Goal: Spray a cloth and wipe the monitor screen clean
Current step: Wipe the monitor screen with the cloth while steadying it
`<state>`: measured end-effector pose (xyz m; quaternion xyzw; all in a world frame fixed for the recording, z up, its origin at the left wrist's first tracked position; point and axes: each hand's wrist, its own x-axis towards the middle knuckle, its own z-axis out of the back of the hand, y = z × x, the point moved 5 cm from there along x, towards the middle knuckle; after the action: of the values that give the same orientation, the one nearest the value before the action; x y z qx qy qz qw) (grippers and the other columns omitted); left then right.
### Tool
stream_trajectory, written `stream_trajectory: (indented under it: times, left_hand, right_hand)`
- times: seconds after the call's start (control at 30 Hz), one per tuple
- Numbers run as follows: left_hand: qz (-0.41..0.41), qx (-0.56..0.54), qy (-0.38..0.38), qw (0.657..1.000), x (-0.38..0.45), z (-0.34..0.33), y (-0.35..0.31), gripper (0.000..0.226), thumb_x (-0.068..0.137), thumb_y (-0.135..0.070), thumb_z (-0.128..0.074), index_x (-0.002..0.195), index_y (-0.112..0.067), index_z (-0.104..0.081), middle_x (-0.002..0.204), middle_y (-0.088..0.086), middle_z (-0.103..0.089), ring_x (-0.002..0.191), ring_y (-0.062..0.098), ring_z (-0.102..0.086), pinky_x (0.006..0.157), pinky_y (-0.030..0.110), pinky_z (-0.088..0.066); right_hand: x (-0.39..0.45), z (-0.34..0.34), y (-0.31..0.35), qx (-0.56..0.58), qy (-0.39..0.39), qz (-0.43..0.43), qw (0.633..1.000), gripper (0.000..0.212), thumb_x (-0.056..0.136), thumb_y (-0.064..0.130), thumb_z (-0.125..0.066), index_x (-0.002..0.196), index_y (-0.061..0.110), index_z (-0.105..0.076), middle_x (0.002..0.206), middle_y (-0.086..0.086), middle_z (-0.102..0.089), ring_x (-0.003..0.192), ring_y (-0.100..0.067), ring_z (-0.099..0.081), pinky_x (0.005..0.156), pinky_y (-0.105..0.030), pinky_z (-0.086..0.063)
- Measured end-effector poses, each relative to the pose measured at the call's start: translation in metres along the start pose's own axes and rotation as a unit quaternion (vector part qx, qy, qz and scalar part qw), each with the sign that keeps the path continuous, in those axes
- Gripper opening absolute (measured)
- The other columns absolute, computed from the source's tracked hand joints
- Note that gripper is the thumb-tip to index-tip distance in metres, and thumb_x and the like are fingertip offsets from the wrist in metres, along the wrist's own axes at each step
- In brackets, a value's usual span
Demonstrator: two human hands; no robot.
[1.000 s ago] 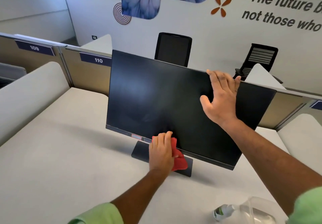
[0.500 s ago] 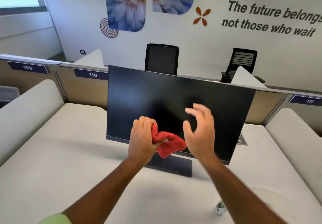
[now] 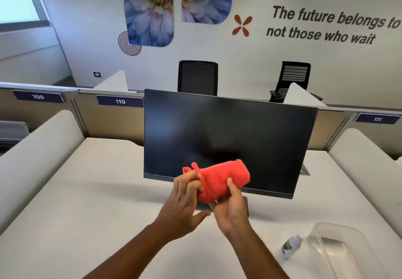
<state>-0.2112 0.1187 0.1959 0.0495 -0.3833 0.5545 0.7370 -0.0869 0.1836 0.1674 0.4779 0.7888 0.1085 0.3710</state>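
Cloth (image 3: 219, 181), red and bunched into a loose roll, sits between both hands just in front of the lower edge of the monitor (image 3: 228, 135), near the middle of the head view. The left hand (image 3: 185, 200) comes up from six o'clock and pinches the cloth's left end, its fingers curled around a small tuft that sticks up at about eleven o'clock of the bundle. The right hand (image 3: 230, 207) cups the cloth from below, thumb pressed onto its front face and the other fingers wrapped behind, so both hands are clamped on the same cloth. The cloth is off the screen; whether it brushes the lower bezel cannot be told.

The monitor stands upright on a pale desk (image 3: 87, 191), its dark screen facing the camera, its base mostly hidden behind the hands. At four o'clock from the hands, a small spray bottle (image 3: 291, 246) lies on its side on the desk, just beside a clear plastic tub (image 3: 339, 248) at the lower right corner. Beyond the monitor, at twelve o'clock, a low partition (image 3: 108, 118) carries number plates reading 109, 110 and 111, and two black chairs (image 3: 198, 77) stand against a wall with flower pictures and lettering.
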Motion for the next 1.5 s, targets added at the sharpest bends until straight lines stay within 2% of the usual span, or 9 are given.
stream_trajectory:
  times: [0.13,0.33,0.57,0.7,0.83,1.0,1.17,1.37,1.5]
  left_hand:
    - [0.053,-0.027,0.054,0.997,-0.002,0.025,0.037,0.081,0.080,-0.073,-0.069,0.137,-0.025,-0.039,0.153,-0.001,-0.026,0.138,0.019,-0.030,0.111,0.033,-0.038]
    - [0.125,0.063,-0.025,0.990,0.087,0.115,0.122,0.056,0.085,-0.050,-0.067,0.127,-0.016,-0.056,0.144,0.011,-0.038,0.135,0.031,-0.036,0.114,0.031,-0.021]
    - [0.101,0.095,0.032,0.990,0.203,0.174,0.183,0.041,0.103,-0.015,-0.056,0.143,-0.011,-0.053,0.152,0.014,-0.046,0.141,0.034,-0.041,0.120,0.044,-0.029]
    - [0.166,0.018,0.091,0.982,0.208,0.158,0.193,0.041,0.104,-0.003,-0.048,0.141,-0.013,-0.061,0.144,0.008,-0.060,0.137,0.026,-0.051,0.110,0.020,-0.030]
    - [0.149,0.010,0.041,0.988,0.197,0.162,0.197,0.045,0.099,-0.003,-0.052,0.138,-0.022,-0.065,0.140,0.004,-0.065,0.131,0.025,-0.058,0.114,0.033,-0.041]
    - [0.089,0.105,0.083,0.987,0.190,0.168,0.195,0.049,0.100,-0.013,-0.054,0.148,-0.025,-0.055,0.151,0.006,-0.056,0.133,0.032,-0.056,0.112,0.042,-0.043]
    - [0.069,0.193,0.120,0.971,0.175,0.150,0.169,0.090,0.094,-0.067,-0.049,0.163,-0.017,-0.019,0.171,-0.001,-0.019,0.159,0.015,-0.004,0.123,0.043,-0.024]
    - [0.105,0.196,0.111,0.969,0.159,0.136,0.163,0.125,0.076,-0.092,-0.043,0.164,-0.016,0.001,0.173,-0.002,0.007,0.155,0.012,0.024,0.121,0.037,-0.012]
    - [0.101,0.208,0.131,0.964,0.153,0.134,0.165,0.139,0.066,-0.097,-0.050,0.163,-0.018,0.010,0.172,0.000,0.016,0.155,0.015,0.027,0.122,0.037,-0.007]
  right_hand:
    - [0.013,-0.002,0.021,-0.031,-0.020,0.105,0.994,0.033,0.110,0.027,-0.057,0.142,0.026,-0.060,0.120,-0.007,-0.078,0.106,-0.025,-0.074,0.071,-0.041,-0.065]
    - [0.017,-0.023,0.063,-0.185,-0.070,0.280,0.940,0.011,0.107,0.029,-0.063,0.117,0.030,-0.070,0.104,0.006,-0.077,0.098,-0.015,-0.073,0.089,-0.048,-0.061]
    - [-0.001,-0.089,0.121,-0.340,-0.186,0.634,0.670,0.026,0.100,0.040,-0.068,0.117,0.021,-0.074,0.116,0.007,-0.061,0.099,0.002,-0.061,0.089,-0.012,-0.051]
    - [0.031,-0.129,0.101,-0.556,-0.156,0.645,0.500,0.051,0.094,0.020,-0.079,0.143,0.020,-0.068,0.131,-0.010,-0.062,0.116,-0.025,-0.058,0.098,-0.033,-0.053]
    - [0.061,-0.130,0.058,-0.679,-0.163,0.607,0.379,0.059,0.101,0.037,-0.070,0.156,0.022,-0.055,0.151,-0.015,-0.054,0.138,-0.039,-0.050,0.116,-0.056,-0.045]
    - [0.070,-0.123,0.033,-0.689,-0.129,0.628,0.339,0.053,0.113,0.043,-0.041,0.161,0.020,-0.048,0.161,-0.011,-0.044,0.147,-0.035,-0.043,0.122,-0.052,-0.040]
    - [0.074,-0.116,0.067,-0.670,-0.153,0.661,0.300,0.053,0.104,0.026,-0.067,0.155,0.032,-0.055,0.149,-0.013,-0.056,0.136,-0.037,-0.053,0.105,-0.058,-0.047]
    - [0.086,-0.146,0.069,-0.597,-0.206,0.647,0.427,0.048,0.107,0.037,-0.062,0.154,0.033,-0.057,0.138,-0.010,-0.055,0.119,-0.035,-0.052,0.089,-0.052,-0.051]
    - [0.085,-0.139,-0.011,-0.664,-0.072,0.672,0.319,0.047,0.106,0.043,-0.063,0.152,0.038,-0.058,0.138,-0.006,-0.052,0.118,-0.034,-0.054,0.088,-0.049,-0.047]
